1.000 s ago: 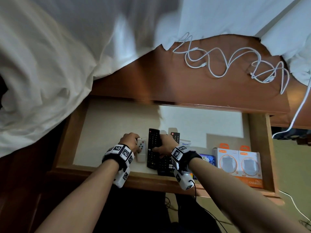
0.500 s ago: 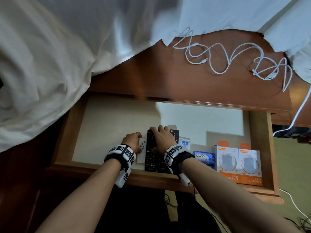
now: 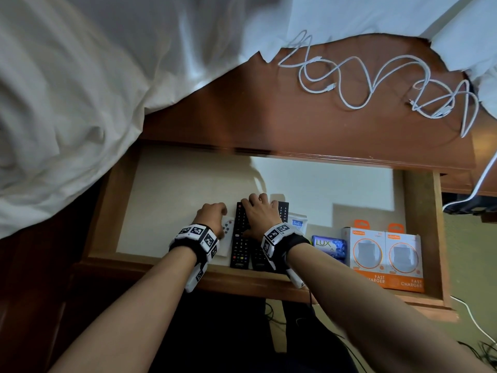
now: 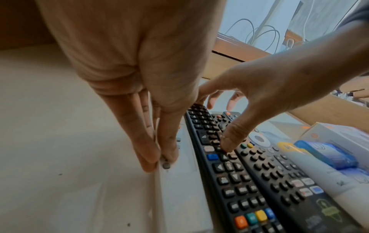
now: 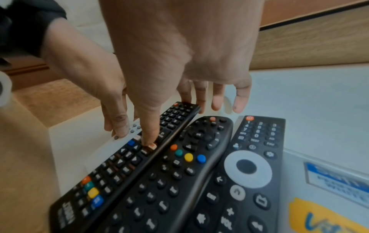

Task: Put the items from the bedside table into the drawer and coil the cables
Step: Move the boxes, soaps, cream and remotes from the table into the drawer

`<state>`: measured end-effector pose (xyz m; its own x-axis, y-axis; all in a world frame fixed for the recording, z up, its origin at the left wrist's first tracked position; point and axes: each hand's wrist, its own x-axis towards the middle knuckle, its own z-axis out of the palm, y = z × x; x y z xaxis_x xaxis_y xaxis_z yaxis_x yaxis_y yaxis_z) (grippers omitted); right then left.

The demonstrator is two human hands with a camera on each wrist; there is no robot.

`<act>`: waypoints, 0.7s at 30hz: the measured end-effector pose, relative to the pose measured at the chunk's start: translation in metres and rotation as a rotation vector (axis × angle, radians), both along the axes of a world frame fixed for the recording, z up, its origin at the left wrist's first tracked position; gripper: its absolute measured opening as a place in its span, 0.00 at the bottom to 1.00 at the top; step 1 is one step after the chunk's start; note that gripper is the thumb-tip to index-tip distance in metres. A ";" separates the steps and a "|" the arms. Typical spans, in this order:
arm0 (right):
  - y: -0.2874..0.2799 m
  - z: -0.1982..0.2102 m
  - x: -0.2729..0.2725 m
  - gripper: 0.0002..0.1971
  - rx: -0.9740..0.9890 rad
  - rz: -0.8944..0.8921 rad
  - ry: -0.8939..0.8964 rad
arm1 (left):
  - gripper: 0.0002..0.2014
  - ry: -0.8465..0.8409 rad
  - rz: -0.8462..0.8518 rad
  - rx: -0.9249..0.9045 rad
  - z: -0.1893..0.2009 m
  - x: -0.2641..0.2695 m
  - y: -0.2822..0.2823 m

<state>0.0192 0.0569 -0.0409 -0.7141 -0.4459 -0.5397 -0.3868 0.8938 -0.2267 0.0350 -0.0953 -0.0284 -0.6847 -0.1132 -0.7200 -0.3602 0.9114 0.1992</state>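
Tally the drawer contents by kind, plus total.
Black plastic remote controls: 3
Slim white remote control: 1
Orange-and-white fast-charger boxes: 2
Blue LUX soap pack: 1
White tube with blue label: 1
Total: 8

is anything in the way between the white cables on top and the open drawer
Nothing visible does. The white cables lie on bare wood of the bedside table, and the drawer below is open, its left part bare. The left hand and right hand are down at the remotes.
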 end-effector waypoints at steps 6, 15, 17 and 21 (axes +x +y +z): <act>0.000 -0.004 0.005 0.42 -0.001 0.000 -0.026 | 0.26 -0.072 -0.091 -0.053 0.003 0.003 0.004; 0.006 -0.003 0.010 0.48 -0.045 -0.026 -0.033 | 0.22 -0.090 -0.163 -0.085 0.003 0.003 0.006; 0.011 0.003 0.007 0.48 -0.089 -0.028 -0.036 | 0.20 -0.098 -0.166 -0.099 0.006 0.000 0.007; 0.040 0.016 -0.006 0.37 -0.146 -0.087 0.075 | 0.28 0.006 -0.132 -0.144 0.013 -0.010 0.009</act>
